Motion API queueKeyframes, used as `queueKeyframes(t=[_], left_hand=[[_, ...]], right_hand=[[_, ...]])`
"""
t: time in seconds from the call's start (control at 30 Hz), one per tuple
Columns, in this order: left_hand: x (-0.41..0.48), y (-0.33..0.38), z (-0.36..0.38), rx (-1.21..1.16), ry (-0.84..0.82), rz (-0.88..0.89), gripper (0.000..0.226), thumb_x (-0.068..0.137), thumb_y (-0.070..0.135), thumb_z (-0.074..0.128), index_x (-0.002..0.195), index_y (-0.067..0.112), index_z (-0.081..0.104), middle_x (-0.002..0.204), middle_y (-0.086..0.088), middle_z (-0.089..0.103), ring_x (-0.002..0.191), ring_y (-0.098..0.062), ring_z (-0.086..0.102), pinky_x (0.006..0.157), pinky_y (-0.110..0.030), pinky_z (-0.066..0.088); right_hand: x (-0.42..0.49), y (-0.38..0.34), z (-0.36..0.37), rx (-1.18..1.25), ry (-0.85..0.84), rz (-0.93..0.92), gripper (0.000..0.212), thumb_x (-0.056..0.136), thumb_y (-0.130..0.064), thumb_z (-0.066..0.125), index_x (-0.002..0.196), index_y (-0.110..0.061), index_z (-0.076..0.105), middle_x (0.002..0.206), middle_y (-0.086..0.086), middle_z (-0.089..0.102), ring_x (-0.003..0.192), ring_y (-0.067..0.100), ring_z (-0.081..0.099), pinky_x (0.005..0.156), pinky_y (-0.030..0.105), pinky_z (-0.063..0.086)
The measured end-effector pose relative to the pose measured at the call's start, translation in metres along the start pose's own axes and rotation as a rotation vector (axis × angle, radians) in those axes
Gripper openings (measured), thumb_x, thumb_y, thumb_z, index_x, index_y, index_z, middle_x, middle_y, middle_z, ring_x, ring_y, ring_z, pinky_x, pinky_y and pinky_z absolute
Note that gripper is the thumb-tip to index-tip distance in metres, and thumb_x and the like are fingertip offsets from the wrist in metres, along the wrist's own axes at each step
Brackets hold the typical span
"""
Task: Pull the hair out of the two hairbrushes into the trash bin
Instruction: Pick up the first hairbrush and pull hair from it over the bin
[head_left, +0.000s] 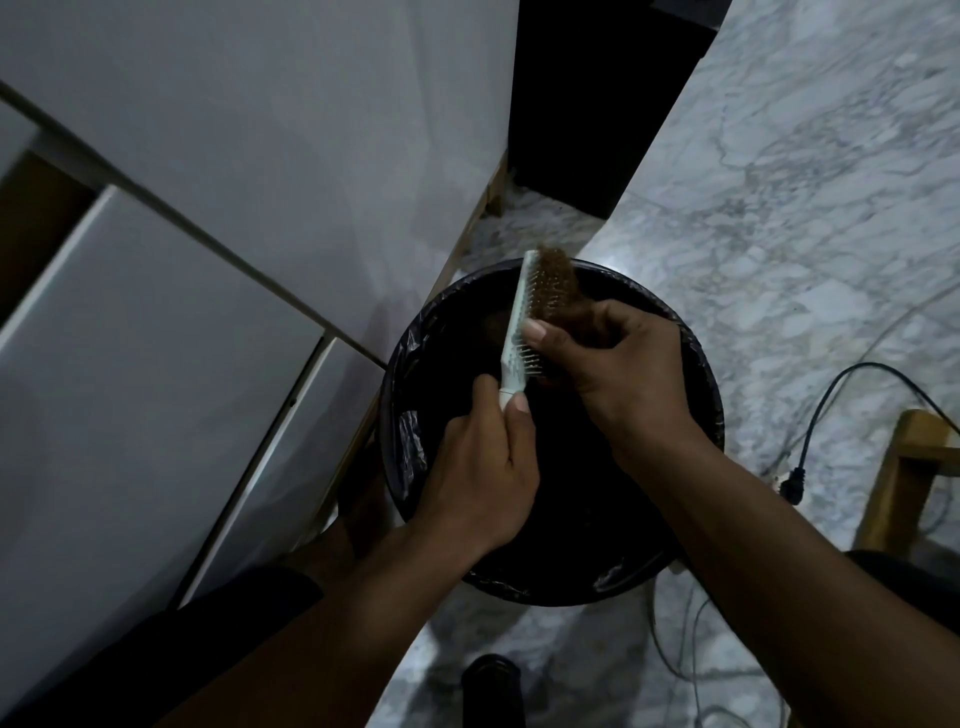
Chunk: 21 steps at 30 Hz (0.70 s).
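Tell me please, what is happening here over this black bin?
A person holds a white hairbrush by its handle in the left hand, above a trash bin lined with a black bag. The right hand grips the clump of brown hair caught in the bristles. The hair is not yet off the brush.

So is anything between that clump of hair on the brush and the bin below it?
Nothing visible. The hair sits on the brush, held over the open bin; only the right hand gripping the hair is there.
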<state>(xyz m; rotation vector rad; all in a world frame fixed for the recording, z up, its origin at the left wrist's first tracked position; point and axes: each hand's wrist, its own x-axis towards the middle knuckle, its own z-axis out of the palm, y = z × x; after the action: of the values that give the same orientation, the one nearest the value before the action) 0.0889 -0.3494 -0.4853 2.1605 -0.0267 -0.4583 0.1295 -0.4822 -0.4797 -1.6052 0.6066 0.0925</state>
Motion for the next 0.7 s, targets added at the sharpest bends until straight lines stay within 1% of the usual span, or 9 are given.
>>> queueKeyframes(t=[0.03, 0.1, 0.13, 0.2, 0.23, 0.4, 0.53, 0.63, 0.7], left_hand=[[0.000, 0.000, 0.000, -0.013, -0.003, 0.001, 0.021, 0.105, 0.034, 0.033, 0.093, 0.019, 0.040, 0.061, -0.001, 0.050, 0.054, -0.016, 0.055, 0.046, -0.026, 0.036], [0.001, 0.001, 0.000, -0.033, -0.009, -0.008, 0.023, 0.105, 0.034, 0.033, 0.093, 0.017, 0.042, 0.063, -0.004, 0.053, 0.054, -0.017, 0.055, 0.048, -0.030, 0.036], [0.002, 0.001, 0.000, -0.043, -0.013, -0.019, 0.024, 0.105, 0.035, 0.033, 0.094, 0.016, 0.044, 0.065, -0.005, 0.055, 0.056, -0.017, 0.056, 0.050, -0.031, 0.037], [0.004, 0.001, -0.001, -0.062, -0.016, -0.050, 0.026, 0.105, 0.037, 0.032, 0.096, 0.017, 0.046, 0.071, -0.004, 0.059, 0.063, -0.017, 0.057, 0.058, -0.037, 0.042], [0.006, 0.000, -0.002, -0.066, -0.009, -0.064, 0.027, 0.105, 0.038, 0.031, 0.097, 0.018, 0.046, 0.074, -0.003, 0.059, 0.067, -0.019, 0.058, 0.061, -0.039, 0.043], [0.010, -0.001, -0.006, -0.087, 0.020, -0.101, 0.028, 0.105, 0.041, 0.030, 0.097, 0.019, 0.046, 0.071, 0.001, 0.057, 0.055, -0.007, 0.053, 0.053, -0.033, 0.041], [0.012, -0.005, -0.008, -0.068, 0.041, -0.137, 0.027, 0.104, 0.042, 0.029, 0.096, 0.020, 0.044, 0.078, -0.004, 0.058, 0.066, -0.017, 0.055, 0.059, -0.034, 0.038], [0.010, -0.003, -0.007, -0.025, 0.019, -0.102, 0.026, 0.105, 0.039, 0.031, 0.097, 0.018, 0.044, 0.075, -0.006, 0.056, 0.064, -0.018, 0.053, 0.059, -0.033, 0.033], [0.005, 0.000, -0.005, 0.020, -0.033, -0.055, 0.024, 0.105, 0.037, 0.031, 0.099, 0.017, 0.043, 0.073, -0.007, 0.055, 0.057, -0.013, 0.049, 0.052, -0.031, 0.031]], right_hand=[[0.000, 0.001, 0.000, 0.017, 0.010, -0.001, 0.020, 0.069, -0.027, 0.091, 0.070, -0.015, 0.075, 0.078, 0.007, 0.078, 0.081, 0.030, 0.078, 0.074, 0.053, 0.063], [-0.001, 0.000, 0.000, 0.012, 0.042, -0.015, 0.031, 0.076, -0.017, 0.087, 0.052, -0.025, 0.068, 0.065, -0.001, 0.073, 0.072, 0.024, 0.075, 0.071, 0.049, 0.064], [-0.001, 0.000, 0.000, 0.041, 0.047, -0.015, 0.030, 0.079, -0.013, 0.085, 0.055, -0.023, 0.069, 0.067, 0.003, 0.073, 0.072, 0.027, 0.075, 0.070, 0.048, 0.064], [-0.003, -0.001, 0.000, 0.175, 0.040, 0.038, 0.012, 0.083, -0.008, 0.080, 0.078, 0.000, 0.072, 0.080, 0.015, 0.076, 0.078, 0.031, 0.077, 0.070, 0.044, 0.065], [-0.004, -0.002, 0.001, 0.244, 0.044, 0.085, 0.016, 0.085, -0.006, 0.077, 0.086, 0.007, 0.069, 0.083, 0.015, 0.076, 0.079, 0.027, 0.076, 0.070, 0.039, 0.065], [-0.004, -0.005, 0.003, 0.534, -0.056, 0.312, 0.008, 0.094, -0.005, 0.065, 0.099, -0.003, 0.071, 0.088, 0.008, 0.077, 0.081, 0.019, 0.076, 0.081, 0.036, 0.063], [0.000, -0.010, 0.003, 0.671, -0.107, 0.462, 0.015, 0.098, -0.003, 0.056, 0.109, -0.004, 0.066, 0.098, 0.011, 0.077, 0.087, 0.023, 0.076, 0.075, 0.039, 0.065], [0.001, -0.009, 0.000, 0.506, -0.124, 0.312, 0.046, 0.092, -0.014, 0.068, 0.134, -0.018, 0.050, 0.128, 0.005, 0.066, 0.109, 0.026, 0.070, 0.080, 0.049, 0.063], [0.000, -0.008, -0.003, 0.147, -0.097, 0.033, 0.072, 0.083, -0.024, 0.081, 0.144, -0.030, 0.044, 0.135, -0.002, 0.061, 0.120, 0.016, 0.065, 0.090, 0.041, 0.060]])
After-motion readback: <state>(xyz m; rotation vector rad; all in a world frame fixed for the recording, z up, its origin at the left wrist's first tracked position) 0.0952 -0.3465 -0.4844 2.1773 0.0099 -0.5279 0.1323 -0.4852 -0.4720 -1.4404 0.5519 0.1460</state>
